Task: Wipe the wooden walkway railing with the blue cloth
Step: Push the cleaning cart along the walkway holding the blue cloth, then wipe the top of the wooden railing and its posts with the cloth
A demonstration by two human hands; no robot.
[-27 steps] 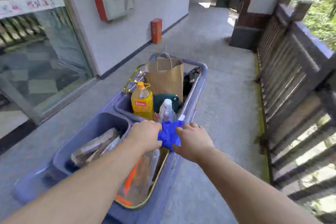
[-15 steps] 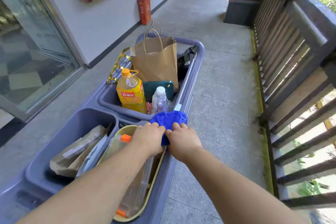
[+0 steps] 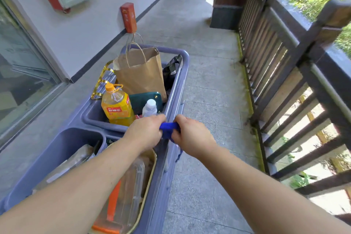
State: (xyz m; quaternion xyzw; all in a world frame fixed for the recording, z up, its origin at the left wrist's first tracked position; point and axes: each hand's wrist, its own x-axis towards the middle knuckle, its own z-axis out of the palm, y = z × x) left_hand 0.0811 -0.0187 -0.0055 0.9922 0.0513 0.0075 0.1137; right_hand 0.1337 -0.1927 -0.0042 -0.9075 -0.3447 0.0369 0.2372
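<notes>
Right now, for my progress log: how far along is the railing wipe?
Done: only the blue cloth is fetched. In hand: the left hand and right hand both grip it, bunched, over the purple cart's rim. Left: all the wiping; the wooden railing stands to the right, and the cloth is not touching it.

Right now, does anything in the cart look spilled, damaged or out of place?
Nothing looks spilled or broken. One oddity: a gold ribbon trails over the left rim of the cart. The left hand and right hand grip the blue cloth.
</notes>
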